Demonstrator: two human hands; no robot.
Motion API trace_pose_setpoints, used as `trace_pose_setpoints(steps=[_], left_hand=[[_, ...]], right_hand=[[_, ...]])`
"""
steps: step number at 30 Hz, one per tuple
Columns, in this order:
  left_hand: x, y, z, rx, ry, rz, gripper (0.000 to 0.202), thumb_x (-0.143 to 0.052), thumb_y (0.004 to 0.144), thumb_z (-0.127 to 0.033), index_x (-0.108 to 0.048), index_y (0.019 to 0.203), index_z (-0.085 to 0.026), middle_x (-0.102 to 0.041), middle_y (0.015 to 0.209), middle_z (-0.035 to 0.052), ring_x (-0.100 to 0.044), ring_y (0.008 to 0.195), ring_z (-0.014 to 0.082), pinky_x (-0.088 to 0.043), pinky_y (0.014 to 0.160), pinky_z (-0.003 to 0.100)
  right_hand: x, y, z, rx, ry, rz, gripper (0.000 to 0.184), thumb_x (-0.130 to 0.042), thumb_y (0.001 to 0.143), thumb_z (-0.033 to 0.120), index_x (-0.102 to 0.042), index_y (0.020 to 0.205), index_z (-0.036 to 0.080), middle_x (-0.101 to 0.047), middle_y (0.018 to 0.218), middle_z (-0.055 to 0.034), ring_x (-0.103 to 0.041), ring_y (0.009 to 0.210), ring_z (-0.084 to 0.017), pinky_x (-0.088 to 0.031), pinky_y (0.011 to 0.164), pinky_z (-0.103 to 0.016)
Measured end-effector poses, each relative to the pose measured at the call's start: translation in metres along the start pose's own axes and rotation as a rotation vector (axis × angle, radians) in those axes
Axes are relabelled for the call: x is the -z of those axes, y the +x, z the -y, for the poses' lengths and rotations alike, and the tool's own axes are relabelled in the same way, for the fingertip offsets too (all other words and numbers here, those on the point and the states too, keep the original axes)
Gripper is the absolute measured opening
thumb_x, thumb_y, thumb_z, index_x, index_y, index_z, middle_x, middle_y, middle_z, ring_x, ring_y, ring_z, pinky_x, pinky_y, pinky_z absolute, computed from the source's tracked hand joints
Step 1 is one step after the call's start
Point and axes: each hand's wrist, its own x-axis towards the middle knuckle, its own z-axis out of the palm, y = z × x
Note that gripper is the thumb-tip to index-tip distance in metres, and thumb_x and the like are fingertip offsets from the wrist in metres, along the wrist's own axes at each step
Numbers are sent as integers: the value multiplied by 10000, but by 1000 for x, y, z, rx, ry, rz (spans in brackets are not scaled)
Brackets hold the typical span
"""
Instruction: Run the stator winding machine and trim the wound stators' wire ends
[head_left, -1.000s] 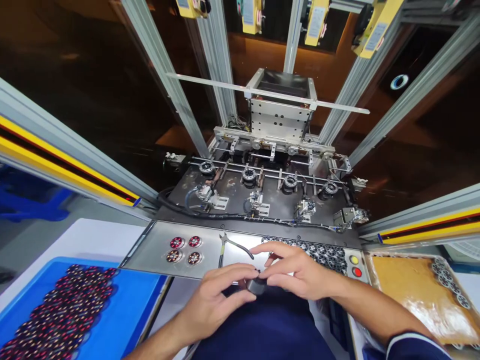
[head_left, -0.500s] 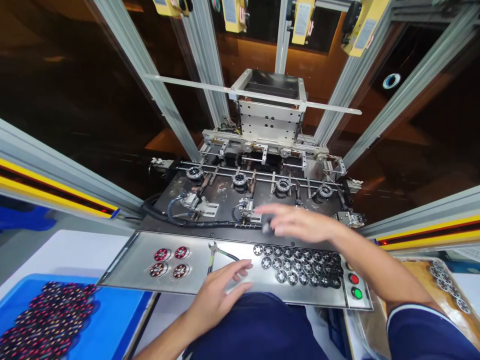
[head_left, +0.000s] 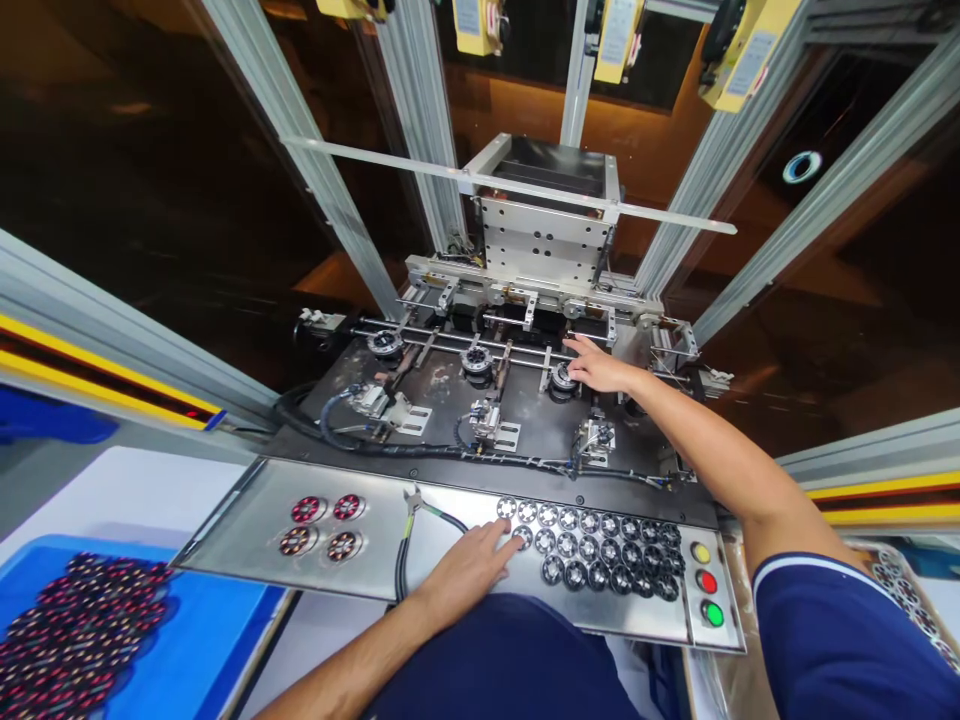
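My right hand (head_left: 600,367) is at the third round holder from the left on the machine. Its thumb and fingers grip a black slotted motor core (head_left: 561,376) there, partly covered by the fingertips. My left hand (head_left: 472,562) lies low over the metal tray (head_left: 442,580), fingers apart, fingertips at the left end of several rows of black motor cores (head_left: 589,548). The nearest core (head_left: 523,538) is by its thumb and index finger. Cores also sit on the first holder (head_left: 385,345) and second holder (head_left: 478,362). The fourth holder is mostly hidden behind my right forearm.
Wire cutters (head_left: 414,500) and several copper-wound cores (head_left: 342,546) lie on the tray's left part. Push buttons (head_left: 706,581) are at its right end. A blue bin (head_left: 225,610) holds many wound cores. Yellow light-barrier posts (head_left: 97,385) flank the machine.
My right hand has moved forward and right from above the tray's back edge to the third holder, bringing a core. My left hand has moved right to the rows of cores.
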Motion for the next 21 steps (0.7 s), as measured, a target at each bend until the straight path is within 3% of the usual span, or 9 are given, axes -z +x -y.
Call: trace_pose_setpoints(steps=[7, 14, 17, 21], left_hand=[[-4, 2, 5, -15, 30, -33, 101, -615, 912, -253, -627, 997, -201, -638, 1134, 109, -656, 964, 249, -527, 871, 396], [-2, -3, 3, -49, -42, -159, 100, -560, 946, -263, -637, 979, -209, -703, 1090, 103, -699, 958, 243, -545, 902, 409], [16, -10, -1, -55, -110, -249, 143, -545, 954, -292, -637, 1035, -219, -719, 1111, 105, -710, 983, 243, -556, 907, 391], [66, -27, -7, 26, -184, -413, 245, -528, 964, -264, -557, 1198, -201, -692, 1205, 133, -670, 1120, 242, -528, 975, 372]], right_hand=[[1, 10, 1, -39, -71, 55, 334, -622, 940, 297, -601, 1259, 198, -402, 1531, -94, -367, 1405, -320, -306, 1141, -595], [0, 14, 7, -77, -116, 109, 371, -624, 939, 305, -574, 1293, 207, -409, 1519, -98, -404, 1375, -324, -352, 1112, -595], [-3, 15, 8, -94, -125, 106, 375, -624, 939, 311, -571, 1295, 203, -423, 1507, -100, -417, 1364, -323, -363, 1104, -593], [0, 16, 11, -115, -130, 63, 356, -630, 937, 314, -585, 1268, 190, -501, 1434, -103, -500, 1290, -299, -425, 1062, -561]])
